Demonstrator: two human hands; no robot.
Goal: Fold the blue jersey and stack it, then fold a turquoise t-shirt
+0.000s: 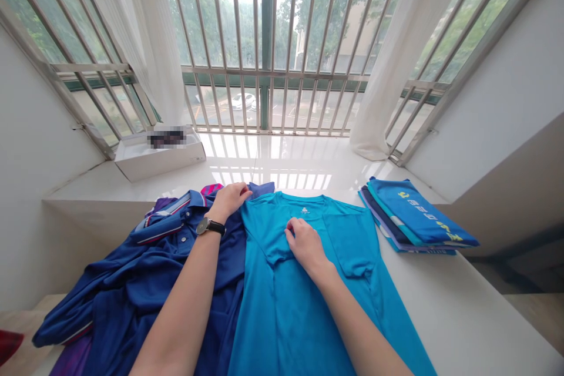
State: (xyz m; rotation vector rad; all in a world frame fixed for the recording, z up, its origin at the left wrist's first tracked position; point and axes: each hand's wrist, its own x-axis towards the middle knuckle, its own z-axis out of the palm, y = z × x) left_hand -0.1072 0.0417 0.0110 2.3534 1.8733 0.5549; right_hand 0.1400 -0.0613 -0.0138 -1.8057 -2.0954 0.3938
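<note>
Resting right fingers (291, 227) on turquoise T-shirt (282, 317), near its collar (304, 195)

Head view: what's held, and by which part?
The teal T-shirt seems held: the right hand at its folded-over chest flap, the left hand at its shoulder, beside the navy polo shirt. Whether either truly grips cannot be told.

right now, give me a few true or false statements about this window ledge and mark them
1. The left hand wears a wristwatch. True.
2. The right hand rests on a navy polo shirt. False: it rests on a turquoise T-shirt.
3. A stack of folded blue shirts lies right of the hands. True.
4. The white box sits on the floor. False: it sits on the white window ledge.
</note>
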